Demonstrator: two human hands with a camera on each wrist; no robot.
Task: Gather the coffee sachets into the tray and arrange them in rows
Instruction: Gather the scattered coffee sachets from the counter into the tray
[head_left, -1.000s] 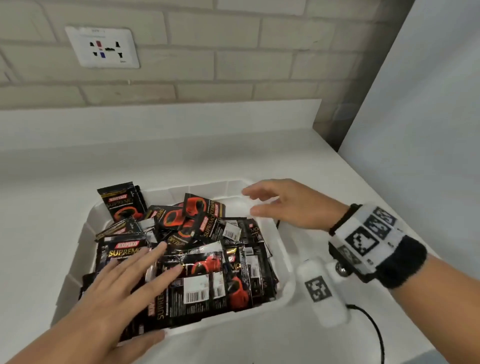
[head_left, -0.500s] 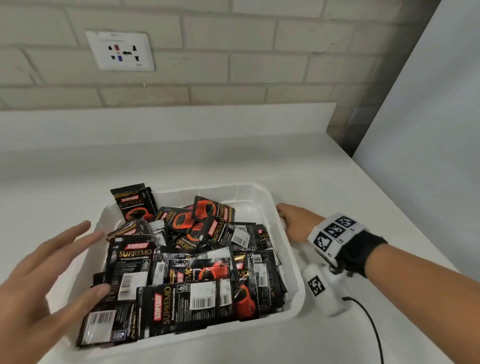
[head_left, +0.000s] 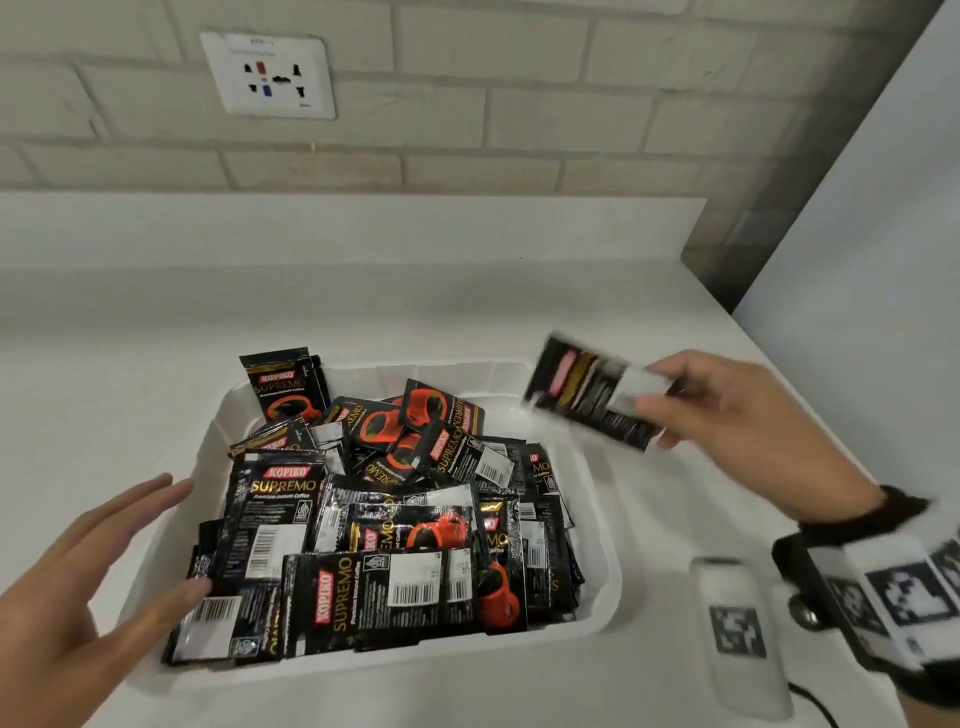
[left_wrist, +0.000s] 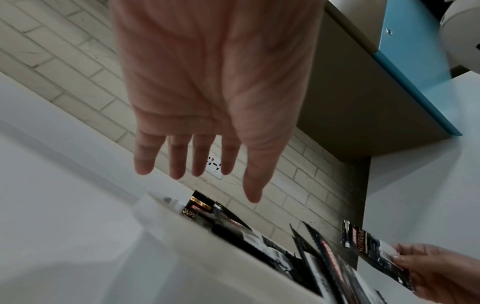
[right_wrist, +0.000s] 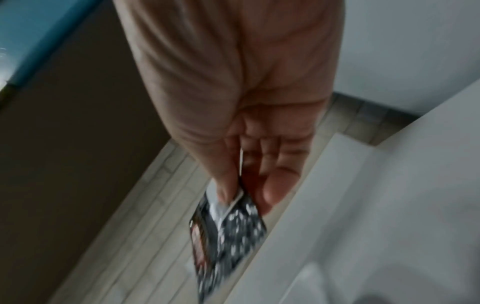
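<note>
Right hand (head_left: 737, 410) pinching one blurred, apparently black sachet (head_left: 592, 395) above the white tray's (head_left: 602, 519) far right corner; left hand (head_left: 78, 582) flat-fingered, holding nothing, beside the heaped sachets (head_left: 384, 525).

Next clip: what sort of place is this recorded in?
Most likely a kitchen or office pantry counter. A white countertop with a raised back edge meets a pale brick-tile wall with a multi-pin wall socket, and a white tray heaped with Kopiko Supremo coffee sachets sits on it.
</note>
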